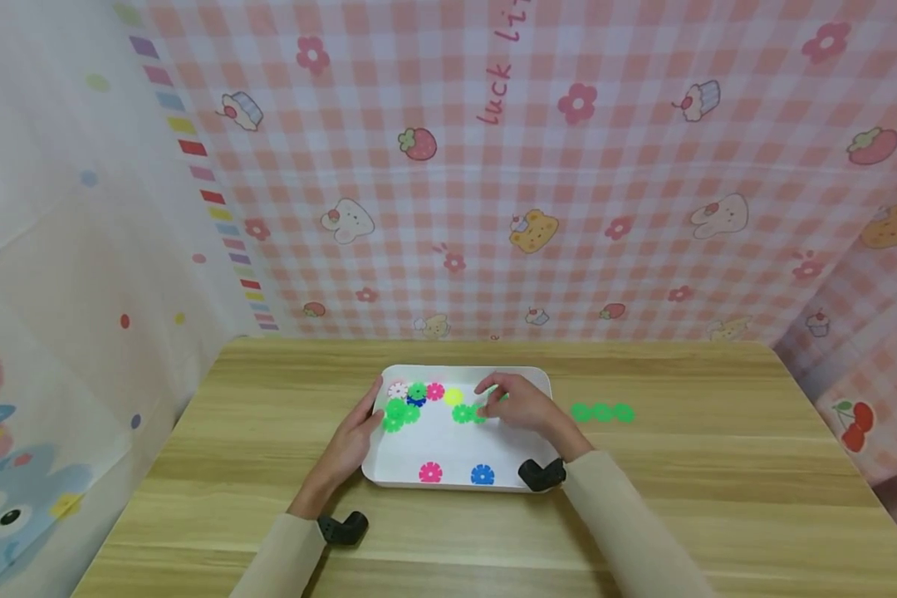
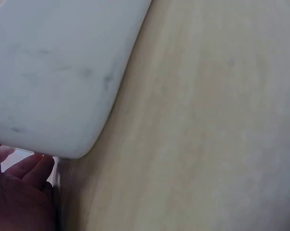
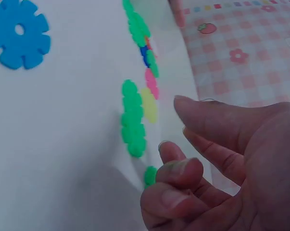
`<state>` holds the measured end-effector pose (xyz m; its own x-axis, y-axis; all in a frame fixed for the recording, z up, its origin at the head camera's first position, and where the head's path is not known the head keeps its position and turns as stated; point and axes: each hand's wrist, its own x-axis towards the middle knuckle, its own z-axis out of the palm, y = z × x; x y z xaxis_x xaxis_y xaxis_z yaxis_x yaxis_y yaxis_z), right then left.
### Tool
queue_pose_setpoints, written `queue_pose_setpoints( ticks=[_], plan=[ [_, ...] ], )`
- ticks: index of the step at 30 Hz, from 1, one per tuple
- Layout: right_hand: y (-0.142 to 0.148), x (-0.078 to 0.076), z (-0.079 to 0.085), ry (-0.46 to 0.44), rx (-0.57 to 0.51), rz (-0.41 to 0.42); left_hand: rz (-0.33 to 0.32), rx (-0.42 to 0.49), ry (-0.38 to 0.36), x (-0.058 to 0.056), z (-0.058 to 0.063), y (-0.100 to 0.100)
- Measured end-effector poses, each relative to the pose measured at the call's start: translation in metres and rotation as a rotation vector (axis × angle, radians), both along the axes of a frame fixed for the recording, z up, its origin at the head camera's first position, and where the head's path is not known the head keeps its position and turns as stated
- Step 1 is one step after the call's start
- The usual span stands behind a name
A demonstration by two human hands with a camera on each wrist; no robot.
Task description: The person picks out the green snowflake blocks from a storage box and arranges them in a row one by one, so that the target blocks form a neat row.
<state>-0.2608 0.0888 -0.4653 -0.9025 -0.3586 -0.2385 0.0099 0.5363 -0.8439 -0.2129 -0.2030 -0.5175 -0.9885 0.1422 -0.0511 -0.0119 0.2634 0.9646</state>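
Note:
A white tray (image 1: 419,444) lies on the table, holding notched plastic snowflake discs. My left hand (image 1: 351,436) grips its left rim; in the left wrist view, fingers (image 2: 36,171) meet the tray's edge. Over the tray's right half hovers my right hand (image 1: 519,403), thumb and fingers bent and apart with nothing between them. Nearest to it are green discs (image 1: 463,413), seen as a row (image 3: 133,118) in the right wrist view, and a yellow disc (image 1: 453,397). Another green disc (image 3: 150,177) is partly hidden behind the fingers.
Green, white, dark blue and pink discs (image 1: 435,391) cluster at the tray's back left. A pink disc (image 1: 430,473) and a blue disc (image 1: 482,474) lie along its front. Three green discs (image 1: 602,413) form a row on the wooden table (image 1: 718,465), right of the tray.

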Motion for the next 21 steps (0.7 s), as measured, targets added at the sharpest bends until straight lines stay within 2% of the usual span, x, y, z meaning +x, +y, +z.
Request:
queue_pose_setpoints(
  ticks=[6, 13, 21],
  plan=[
    [-0.001, 0.000, -0.010, 0.013, 0.087, -0.024, -0.006, -0.004, -0.018, -0.001, 0.002, 0.003],
    [-0.004, 0.002, -0.014, 0.042, 0.108, -0.028, -0.004, -0.014, -0.021, 0.000, 0.004, 0.002],
    [-0.008, 0.000, -0.018, 0.029, 0.168, -0.051, -0.008, -0.012, -0.025, 0.000, 0.000, 0.000]
  ],
)
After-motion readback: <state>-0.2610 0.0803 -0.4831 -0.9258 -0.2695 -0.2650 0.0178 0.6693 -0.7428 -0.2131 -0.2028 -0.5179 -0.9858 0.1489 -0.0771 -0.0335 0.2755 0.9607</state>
